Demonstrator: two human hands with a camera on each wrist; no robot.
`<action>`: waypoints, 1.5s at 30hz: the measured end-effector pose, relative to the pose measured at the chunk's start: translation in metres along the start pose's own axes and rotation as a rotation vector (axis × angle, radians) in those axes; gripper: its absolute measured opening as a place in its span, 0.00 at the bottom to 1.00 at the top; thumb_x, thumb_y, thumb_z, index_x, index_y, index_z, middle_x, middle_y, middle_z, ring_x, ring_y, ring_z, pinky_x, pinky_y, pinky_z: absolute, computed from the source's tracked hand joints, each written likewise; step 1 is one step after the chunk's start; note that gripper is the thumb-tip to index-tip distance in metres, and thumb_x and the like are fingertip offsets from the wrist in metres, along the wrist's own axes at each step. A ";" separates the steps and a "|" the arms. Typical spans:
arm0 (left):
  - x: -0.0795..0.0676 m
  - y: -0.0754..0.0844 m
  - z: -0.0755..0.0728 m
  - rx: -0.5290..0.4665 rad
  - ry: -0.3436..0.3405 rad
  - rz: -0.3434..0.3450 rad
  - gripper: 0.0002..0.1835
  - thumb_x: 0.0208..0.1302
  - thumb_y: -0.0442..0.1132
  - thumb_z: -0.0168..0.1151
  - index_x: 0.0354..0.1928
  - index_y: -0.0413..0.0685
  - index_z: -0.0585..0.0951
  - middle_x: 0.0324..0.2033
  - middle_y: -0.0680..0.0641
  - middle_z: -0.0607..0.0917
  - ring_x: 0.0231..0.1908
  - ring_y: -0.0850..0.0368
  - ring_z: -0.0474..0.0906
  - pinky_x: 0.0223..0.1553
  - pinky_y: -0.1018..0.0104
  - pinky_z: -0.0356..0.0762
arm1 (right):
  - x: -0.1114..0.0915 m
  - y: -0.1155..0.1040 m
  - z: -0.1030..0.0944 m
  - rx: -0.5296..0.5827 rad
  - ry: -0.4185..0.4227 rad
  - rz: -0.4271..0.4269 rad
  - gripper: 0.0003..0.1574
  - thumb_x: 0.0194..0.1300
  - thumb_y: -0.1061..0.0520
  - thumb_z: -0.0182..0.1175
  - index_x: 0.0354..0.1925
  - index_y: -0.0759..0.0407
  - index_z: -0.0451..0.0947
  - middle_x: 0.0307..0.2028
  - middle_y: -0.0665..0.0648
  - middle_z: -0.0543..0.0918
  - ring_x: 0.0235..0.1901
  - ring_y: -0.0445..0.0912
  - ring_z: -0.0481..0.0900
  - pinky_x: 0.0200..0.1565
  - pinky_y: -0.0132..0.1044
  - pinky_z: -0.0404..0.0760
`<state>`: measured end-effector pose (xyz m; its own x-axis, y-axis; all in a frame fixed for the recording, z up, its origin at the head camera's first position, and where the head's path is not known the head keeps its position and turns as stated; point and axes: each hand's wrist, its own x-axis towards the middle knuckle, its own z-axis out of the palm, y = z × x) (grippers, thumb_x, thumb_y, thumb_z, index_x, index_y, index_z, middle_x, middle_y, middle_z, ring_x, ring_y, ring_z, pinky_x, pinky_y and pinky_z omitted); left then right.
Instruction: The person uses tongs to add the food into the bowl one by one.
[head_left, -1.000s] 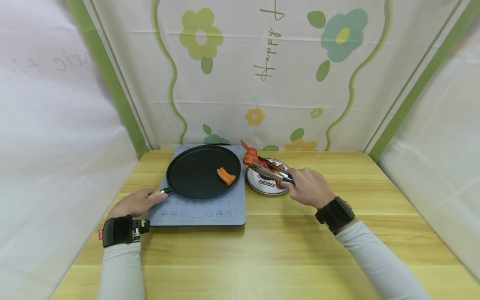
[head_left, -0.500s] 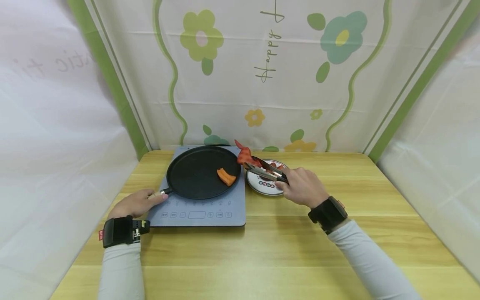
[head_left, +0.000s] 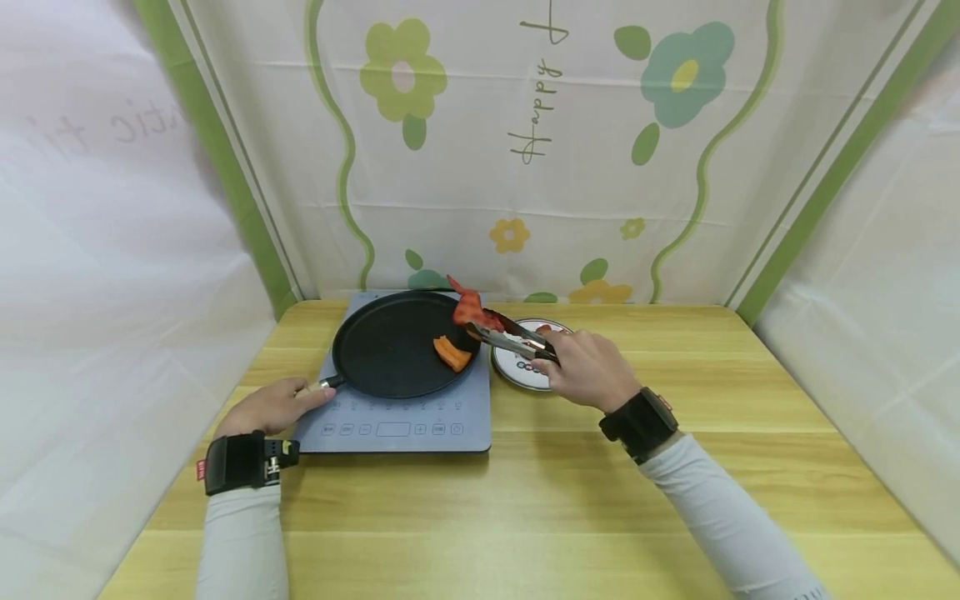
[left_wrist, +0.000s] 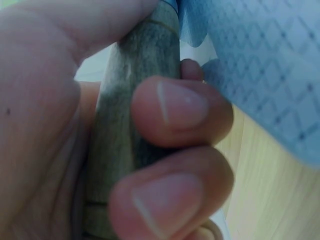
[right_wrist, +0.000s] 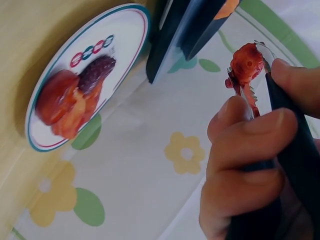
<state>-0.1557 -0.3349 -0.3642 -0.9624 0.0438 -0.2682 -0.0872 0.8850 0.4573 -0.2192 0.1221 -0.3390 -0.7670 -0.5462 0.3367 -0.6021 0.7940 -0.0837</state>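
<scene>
My left hand (head_left: 262, 407) grips the handle of a round black flat pan (head_left: 390, 342). In the left wrist view, fingers curl round this wooden handle (left_wrist: 150, 50). My right hand (head_left: 588, 367) holds metal tongs (head_left: 513, 342) with dark grips. Between the tong tips is a red-brown chicken wing (head_left: 467, 307), its thin end pointing up, and it overlaps the pan's right rim in the head view. An orange curved food piece (head_left: 452, 353) lies on the pan's right side. The right wrist view shows the wing (right_wrist: 247, 62) end-on between the tips.
Under the pan is a grey-blue induction cooker (head_left: 393, 440) with touch controls. Just right of it, a white plate (head_left: 510, 367) partly hides behind the tongs; it bears reddish food pieces (right_wrist: 57, 97) and a dark one (right_wrist: 97, 74). A flower-printed curtain (head_left: 450, 183) hangs behind the wooden table (head_left: 480, 517).
My right hand has moved left with the tongs, carrying the chicken wing from beside the plate to the pan's right rim. The left hand and pan have stayed put.
</scene>
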 end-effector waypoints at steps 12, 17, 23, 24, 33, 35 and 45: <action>-0.001 0.001 0.001 -0.015 0.010 0.002 0.31 0.66 0.69 0.46 0.37 0.44 0.70 0.28 0.46 0.69 0.29 0.51 0.68 0.28 0.59 0.62 | 0.009 -0.013 0.005 -0.052 -0.016 -0.069 0.18 0.64 0.40 0.58 0.38 0.53 0.72 0.20 0.46 0.68 0.19 0.41 0.66 0.20 0.35 0.64; -0.001 0.000 0.001 -0.007 0.014 0.000 0.32 0.65 0.69 0.46 0.37 0.44 0.70 0.28 0.46 0.69 0.29 0.51 0.68 0.28 0.59 0.62 | 0.011 -0.017 0.011 -0.047 -0.023 -0.098 0.18 0.64 0.41 0.59 0.39 0.53 0.73 0.20 0.45 0.67 0.18 0.41 0.65 0.19 0.35 0.63; -0.001 0.000 0.001 -0.004 0.014 -0.004 0.32 0.65 0.69 0.46 0.38 0.44 0.70 0.30 0.46 0.69 0.30 0.51 0.68 0.29 0.59 0.62 | 0.012 -0.019 0.016 -0.045 -0.014 -0.132 0.16 0.63 0.42 0.60 0.37 0.51 0.71 0.18 0.46 0.65 0.14 0.40 0.62 0.18 0.35 0.62; -0.001 0.000 0.001 -0.003 0.016 -0.003 0.32 0.65 0.69 0.46 0.38 0.44 0.70 0.30 0.46 0.69 0.31 0.51 0.68 0.29 0.59 0.62 | 0.013 -0.020 0.017 -0.044 -0.014 -0.137 0.15 0.63 0.42 0.60 0.37 0.50 0.71 0.18 0.46 0.65 0.14 0.40 0.62 0.18 0.35 0.62; 0.002 -0.002 0.002 -0.003 0.019 0.000 0.32 0.64 0.70 0.46 0.37 0.44 0.70 0.29 0.46 0.69 0.30 0.51 0.68 0.28 0.59 0.62 | 0.017 -0.018 0.023 -0.039 -0.032 -0.186 0.14 0.64 0.41 0.59 0.36 0.48 0.71 0.17 0.45 0.66 0.13 0.39 0.61 0.17 0.34 0.60; 0.002 -0.003 0.003 -0.003 0.024 0.007 0.32 0.65 0.70 0.46 0.36 0.44 0.69 0.28 0.46 0.68 0.29 0.51 0.68 0.28 0.60 0.62 | 0.018 -0.018 0.025 -0.033 -0.046 -0.196 0.16 0.65 0.41 0.58 0.39 0.50 0.72 0.17 0.44 0.66 0.13 0.38 0.62 0.17 0.33 0.61; 0.003 -0.003 0.004 -0.011 0.031 0.011 0.31 0.65 0.69 0.47 0.35 0.44 0.70 0.26 0.47 0.67 0.27 0.52 0.67 0.27 0.60 0.62 | 0.021 -0.023 0.030 0.012 -0.095 -0.225 0.15 0.67 0.41 0.56 0.40 0.50 0.72 0.19 0.43 0.69 0.14 0.37 0.65 0.17 0.31 0.63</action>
<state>-0.1572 -0.3358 -0.3695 -0.9708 0.0392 -0.2366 -0.0788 0.8794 0.4694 -0.2279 0.0846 -0.3585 -0.6300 -0.7323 0.2585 -0.7627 0.6462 -0.0279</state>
